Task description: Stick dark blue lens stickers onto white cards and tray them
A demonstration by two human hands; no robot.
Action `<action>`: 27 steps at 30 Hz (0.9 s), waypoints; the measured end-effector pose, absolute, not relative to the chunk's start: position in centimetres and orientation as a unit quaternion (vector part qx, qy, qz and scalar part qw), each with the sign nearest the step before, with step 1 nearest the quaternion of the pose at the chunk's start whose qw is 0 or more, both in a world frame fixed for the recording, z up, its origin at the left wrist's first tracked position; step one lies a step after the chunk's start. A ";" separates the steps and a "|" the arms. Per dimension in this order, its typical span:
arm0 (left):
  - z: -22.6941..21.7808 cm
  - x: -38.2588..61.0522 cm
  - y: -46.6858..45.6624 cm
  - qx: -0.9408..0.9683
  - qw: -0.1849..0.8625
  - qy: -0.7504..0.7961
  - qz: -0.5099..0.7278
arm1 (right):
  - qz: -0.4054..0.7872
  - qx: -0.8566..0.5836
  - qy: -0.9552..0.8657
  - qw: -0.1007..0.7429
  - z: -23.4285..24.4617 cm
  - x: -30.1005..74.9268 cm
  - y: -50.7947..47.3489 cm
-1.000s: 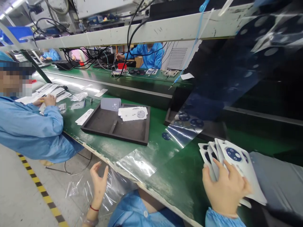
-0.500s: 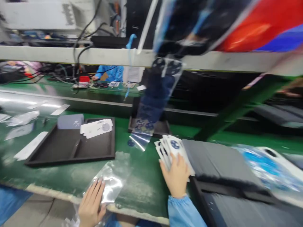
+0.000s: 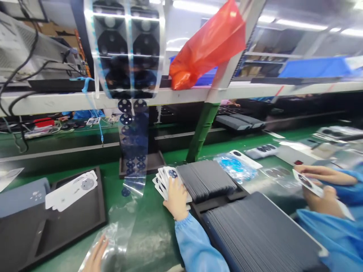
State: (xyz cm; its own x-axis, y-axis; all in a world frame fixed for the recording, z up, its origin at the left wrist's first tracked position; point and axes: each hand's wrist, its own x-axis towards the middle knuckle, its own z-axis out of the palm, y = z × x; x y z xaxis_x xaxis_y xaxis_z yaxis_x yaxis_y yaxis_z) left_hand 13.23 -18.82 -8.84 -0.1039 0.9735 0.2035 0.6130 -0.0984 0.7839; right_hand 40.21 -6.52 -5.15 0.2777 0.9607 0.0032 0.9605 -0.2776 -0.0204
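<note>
My right hand lies on a fanned stack of white phone back panels with dark round camera cut-outs. Its fingers stretch over the top panel and the thumb spreads to the left. At the bottom edge, my left hand shows only in part, fingers extended over a clear plastic bag on the green table. Beside the panels, to the right, stands a dense row of grey sheets in a black tray. A transparent strip of round dark stickers hangs down behind the panels.
A black tray at left carries white panels and a blue-grey panel. At right, a co-worker's hands hold a white panel. A larger row of grey sheets fills the near right. A green post rises behind.
The view has swung to the right, bringing a co-worker's hands into sight. My right hand stays on the white panels, and my left hand stays at the plastic bag.
</note>
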 end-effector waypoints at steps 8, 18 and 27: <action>-3.0 27.3 -3.0 0.214 0.678 0.574 0.407 | 0.013 -0.805 -0.592 -0.045 -5.2 38.5 -4.3; -3.0 31.0 2.9 0.109 0.734 0.558 0.371 | 0.030 -0.726 -0.685 -0.042 -3.9 39.7 -3.5; -4.2 32.4 1.6 0.139 0.836 0.395 0.355 | 0.068 -0.703 -0.708 0.005 -1.4 42.9 -3.5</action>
State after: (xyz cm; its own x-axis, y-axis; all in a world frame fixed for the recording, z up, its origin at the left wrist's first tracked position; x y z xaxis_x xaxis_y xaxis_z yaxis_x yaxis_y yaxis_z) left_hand 32.41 1.61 -4.17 0.4361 0.7032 -0.5616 -0.4841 0.7094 0.5123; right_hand 42.93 -3.46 -1.38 -0.0110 0.9960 -0.0881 0.9946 0.0018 -0.1042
